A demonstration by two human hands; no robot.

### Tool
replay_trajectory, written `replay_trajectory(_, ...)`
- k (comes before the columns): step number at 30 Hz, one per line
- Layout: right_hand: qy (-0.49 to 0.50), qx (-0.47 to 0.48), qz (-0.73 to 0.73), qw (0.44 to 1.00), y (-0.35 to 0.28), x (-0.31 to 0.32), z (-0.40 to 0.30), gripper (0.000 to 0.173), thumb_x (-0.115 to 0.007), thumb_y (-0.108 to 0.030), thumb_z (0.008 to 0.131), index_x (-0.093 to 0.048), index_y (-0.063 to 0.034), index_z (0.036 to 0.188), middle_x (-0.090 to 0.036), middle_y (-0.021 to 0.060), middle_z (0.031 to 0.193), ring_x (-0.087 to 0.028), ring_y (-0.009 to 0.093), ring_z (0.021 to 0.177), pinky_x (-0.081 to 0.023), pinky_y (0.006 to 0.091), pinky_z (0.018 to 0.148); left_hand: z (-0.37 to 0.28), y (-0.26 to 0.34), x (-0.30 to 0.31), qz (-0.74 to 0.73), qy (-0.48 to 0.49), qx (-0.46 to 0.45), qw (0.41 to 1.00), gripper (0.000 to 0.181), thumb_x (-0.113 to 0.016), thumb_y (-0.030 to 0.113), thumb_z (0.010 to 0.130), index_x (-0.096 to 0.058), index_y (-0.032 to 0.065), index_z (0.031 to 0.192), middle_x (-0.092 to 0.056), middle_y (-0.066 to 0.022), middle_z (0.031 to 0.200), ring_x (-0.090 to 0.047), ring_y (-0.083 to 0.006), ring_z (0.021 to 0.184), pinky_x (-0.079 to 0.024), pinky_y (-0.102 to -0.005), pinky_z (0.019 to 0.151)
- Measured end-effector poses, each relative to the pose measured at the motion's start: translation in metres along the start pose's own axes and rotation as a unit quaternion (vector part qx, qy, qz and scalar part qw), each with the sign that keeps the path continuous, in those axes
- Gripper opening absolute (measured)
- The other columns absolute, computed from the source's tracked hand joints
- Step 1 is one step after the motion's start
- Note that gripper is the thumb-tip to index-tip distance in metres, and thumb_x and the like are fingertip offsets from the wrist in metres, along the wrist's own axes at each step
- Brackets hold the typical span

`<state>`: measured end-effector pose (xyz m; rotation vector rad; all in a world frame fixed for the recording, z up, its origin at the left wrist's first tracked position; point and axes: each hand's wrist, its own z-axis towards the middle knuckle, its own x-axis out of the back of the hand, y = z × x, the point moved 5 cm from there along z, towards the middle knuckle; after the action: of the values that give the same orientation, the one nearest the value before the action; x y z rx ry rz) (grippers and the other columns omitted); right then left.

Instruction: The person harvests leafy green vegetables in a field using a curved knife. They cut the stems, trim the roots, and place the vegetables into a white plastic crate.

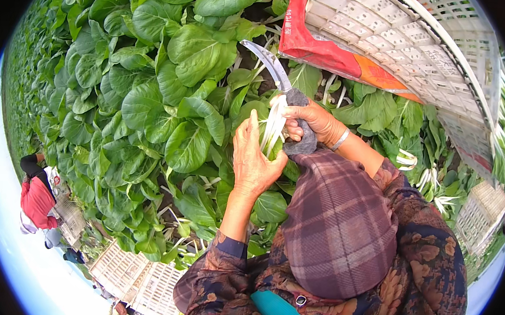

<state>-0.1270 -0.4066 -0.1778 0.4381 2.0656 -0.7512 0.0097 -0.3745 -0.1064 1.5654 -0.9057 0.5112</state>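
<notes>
My right hand [310,121] is closed around the grey cloth-wrapped handle [307,139] of a sickle. Its curved metal blade [268,63] points to the upper left. Against that same hand is a small bunch of white leafy-green stalks [274,121], pinched by the thumb and fingers. My left hand [255,155] is beside the bunch on the left, fingers extended and thumb apart; its palm side is partly hidden. Broad-leaved greens [189,146] grow below and to the left of both hands.
A white plastic crate [375,30] with a red and orange bag [329,59] stands at the upper right. Cut greens [429,178] lie below it. More crates [134,276] [483,213] are farther off. Another person in red [38,204] is at the far left.
</notes>
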Motion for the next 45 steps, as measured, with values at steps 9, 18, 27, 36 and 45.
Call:
replay_trajectory(9,0.158,0.014,-0.166,0.973,0.003,0.06,0.062,0.048,-0.045,-0.053,0.093,-0.058,-0.0077,0.1,-0.055,-0.0003,0.077,-0.048,0.009,0.065,-0.045,0.0235,0.058,0.1,0.009,0.012,0.207,-0.048,-0.042,0.976,0.014,-0.059,0.015,0.082,-0.061,0.006,0.092,-0.065,-0.0153,0.104,-0.066,-0.0331,0.079,-0.051,-0.0438,0.067)
replay_trajectory(18,0.198,0.032,-0.232,0.952,0.014,0.071,0.121,0.056,-0.049,-0.053,0.091,-0.054,0.001,0.105,-0.055,0.0072,0.087,-0.051,0.014,0.075,-0.045,0.0314,0.067,0.147,-0.101,0.032,0.426,-0.142,0.012,0.894,0.024,-0.052,0.003,0.077,-0.062,-0.0015,0.1,-0.031,-0.0077,0.148,-0.055,-0.0344,0.104,-0.05,-0.0427,0.087)
replay_trajectory(27,0.198,-0.063,-0.299,0.931,0.017,0.073,0.137,0.066,-0.048,-0.053,0.089,-0.051,0.005,0.121,-0.055,0.0166,0.115,-0.055,0.021,0.095,-0.044,0.0386,0.083,0.143,-0.109,0.033,0.428,-0.116,0.025,0.896,0.028,-0.05,0.003,0.082,-0.058,-0.0026,0.108,-0.033,-0.0056,0.142,-0.053,-0.0341,0.105,-0.049,-0.0442,0.086)
replay_trajectory(36,0.18,-0.031,-0.2,0.963,0.021,0.07,0.103,0.056,-0.062,-0.05,0.086,-0.057,-0.0032,0.116,-0.057,0.002,0.078,-0.053,0.01,0.069,-0.045,0.0249,0.063,0.093,-0.075,0.025,0.348,-0.039,-0.093,0.932,0.035,-0.048,0.001,0.084,-0.049,-0.0062,0.118,-0.037,-0.0159,0.136,-0.054,-0.0352,0.103,-0.049,-0.0414,0.085)
replay_trajectory(45,0.091,0.07,0.048,0.992,-0.006,0.023,0.023,0.026,-0.067,-0.031,0.086,-0.053,-0.0089,0.087,-0.05,0.0001,0.066,-0.047,0.009,0.048,-0.043,0.0251,0.047,-0.007,0.012,0.006,0.161,0.024,-0.111,0.98,0.057,-0.054,-0.008,0.073,-0.04,-0.01,0.129,-0.035,-0.0251,0.136,-0.046,-0.0403,0.121,-0.046,-0.0377,0.095)
